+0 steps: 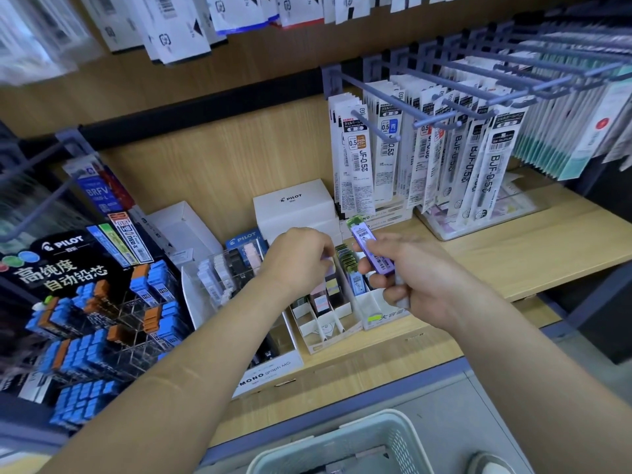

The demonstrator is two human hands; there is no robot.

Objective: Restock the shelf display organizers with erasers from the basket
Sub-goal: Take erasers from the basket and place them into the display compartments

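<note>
In the head view, two bare hands work over a wooden shelf (513, 254). The right hand (417, 282) grips one slim purple case (372, 251) with a barcode label. Its fingers (364, 266) are curled round the lower part, and the case tilts up and away over the organizers. A second greyish piece juts out under the palm; I cannot tell what it is.

The left hand (301, 258) reaches down into the left white organizer (328, 323), the first of two white cardboard ones standing side by side. The right white organizer (376, 307) touches it. The left hand's fingers are bent downward among the compartments, with a lilac scrap showing at their tips. I cannot tell whether they pinch it.

One clear organizer (219, 268) stands just left of these. One white box (294, 200) sits behind the hands, and one black display (68, 254) of blue and orange packs stands far left.

One pale basket (376, 425) sits below the shelf edge, nearest the camera.
</note>
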